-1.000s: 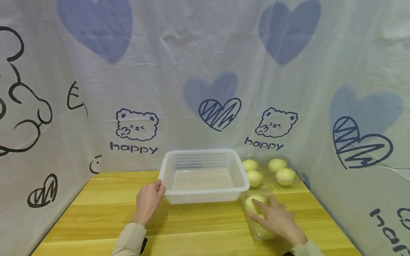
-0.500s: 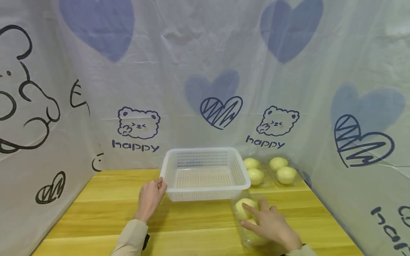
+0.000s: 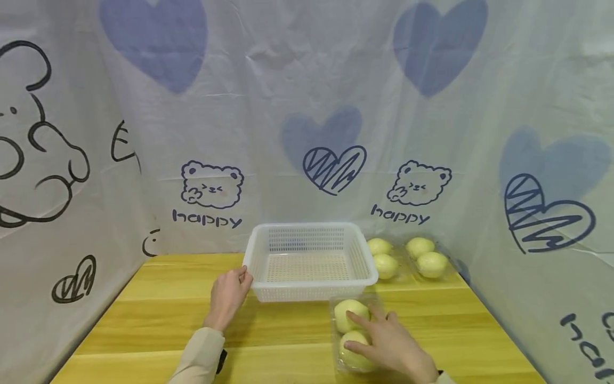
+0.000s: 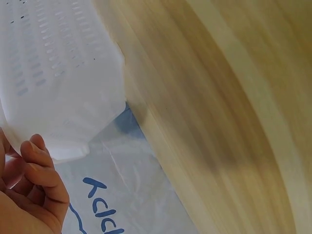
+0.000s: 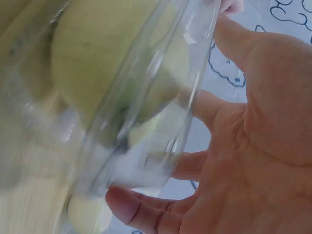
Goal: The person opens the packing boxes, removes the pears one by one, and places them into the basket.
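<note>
In the head view, a white perforated plastic basket (image 3: 309,293) sits on the wooden table. At its left front corner, my left hand (image 3: 227,296) pinches the rim between thumb and curled fingers; the left wrist view shows these fingertips at the rim of the basket (image 4: 87,112). Front right of the basket is a clear plastic box (image 3: 337,341) with two yellow lemons (image 3: 352,313) in it. Over its right side my right hand (image 3: 390,344) grips the box with spread, bent fingers. In the right wrist view, the fingers wrap the edge of the box (image 5: 161,73).
Two more clear boxes with lemons stand right of the basket, one with its lemons (image 3: 385,265) close to the basket wall, the other (image 3: 431,264) by the curtain. A printed white curtain (image 3: 307,80) encloses the table (image 3: 268,346) at the back and both sides.
My right hand has moved the box of lemons leftward across the front of the table, nearer the basket's front. The left hand stays at the basket's corner. The view has shifted slightly.
</note>
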Demonstrator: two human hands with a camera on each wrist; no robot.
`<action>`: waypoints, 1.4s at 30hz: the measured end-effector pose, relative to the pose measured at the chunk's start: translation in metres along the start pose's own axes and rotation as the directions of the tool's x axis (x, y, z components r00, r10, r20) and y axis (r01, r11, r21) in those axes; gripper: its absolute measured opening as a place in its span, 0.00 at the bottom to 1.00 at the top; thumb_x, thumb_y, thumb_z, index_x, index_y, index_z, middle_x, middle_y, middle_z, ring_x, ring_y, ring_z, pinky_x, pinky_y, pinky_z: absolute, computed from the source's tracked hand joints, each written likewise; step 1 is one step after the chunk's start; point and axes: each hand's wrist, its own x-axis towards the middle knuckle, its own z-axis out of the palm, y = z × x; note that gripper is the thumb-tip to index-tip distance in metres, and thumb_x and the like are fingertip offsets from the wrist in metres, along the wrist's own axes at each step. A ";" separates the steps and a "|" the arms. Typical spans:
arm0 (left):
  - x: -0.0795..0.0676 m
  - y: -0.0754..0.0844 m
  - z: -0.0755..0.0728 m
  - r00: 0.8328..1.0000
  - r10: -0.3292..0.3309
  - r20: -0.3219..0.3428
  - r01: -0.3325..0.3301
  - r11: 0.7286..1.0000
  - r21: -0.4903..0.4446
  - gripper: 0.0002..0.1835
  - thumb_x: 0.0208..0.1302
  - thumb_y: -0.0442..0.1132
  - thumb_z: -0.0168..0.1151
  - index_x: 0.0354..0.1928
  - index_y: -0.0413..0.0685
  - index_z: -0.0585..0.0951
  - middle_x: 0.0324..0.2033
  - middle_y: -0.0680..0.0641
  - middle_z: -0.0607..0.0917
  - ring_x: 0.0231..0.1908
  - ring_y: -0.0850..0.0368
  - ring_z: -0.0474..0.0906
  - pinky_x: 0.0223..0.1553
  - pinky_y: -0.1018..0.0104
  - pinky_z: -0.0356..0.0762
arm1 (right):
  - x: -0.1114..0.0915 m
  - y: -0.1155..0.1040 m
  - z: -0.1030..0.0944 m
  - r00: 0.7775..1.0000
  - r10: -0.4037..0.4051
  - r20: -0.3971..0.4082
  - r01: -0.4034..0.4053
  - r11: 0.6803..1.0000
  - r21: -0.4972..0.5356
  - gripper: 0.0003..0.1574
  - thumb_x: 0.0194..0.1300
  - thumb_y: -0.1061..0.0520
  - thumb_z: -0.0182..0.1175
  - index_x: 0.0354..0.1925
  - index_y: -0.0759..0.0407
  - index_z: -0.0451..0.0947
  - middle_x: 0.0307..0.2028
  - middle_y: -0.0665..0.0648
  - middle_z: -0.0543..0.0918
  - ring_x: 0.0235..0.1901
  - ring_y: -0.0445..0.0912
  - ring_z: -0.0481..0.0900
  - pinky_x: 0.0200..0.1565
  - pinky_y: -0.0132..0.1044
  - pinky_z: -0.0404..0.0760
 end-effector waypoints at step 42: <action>-0.004 0.001 -0.002 0.999 0.016 0.049 -0.018 0.999 0.032 0.19 0.72 0.39 0.52 0.58 0.36 0.79 0.28 0.40 0.86 0.12 0.61 0.62 0.12 0.69 0.60 | 0.038 -0.073 0.021 0.962 -0.245 0.124 0.265 0.947 -0.183 0.54 0.39 0.20 0.67 0.66 0.24 0.65 0.71 0.62 0.62 0.66 0.67 0.62 0.58 0.69 0.68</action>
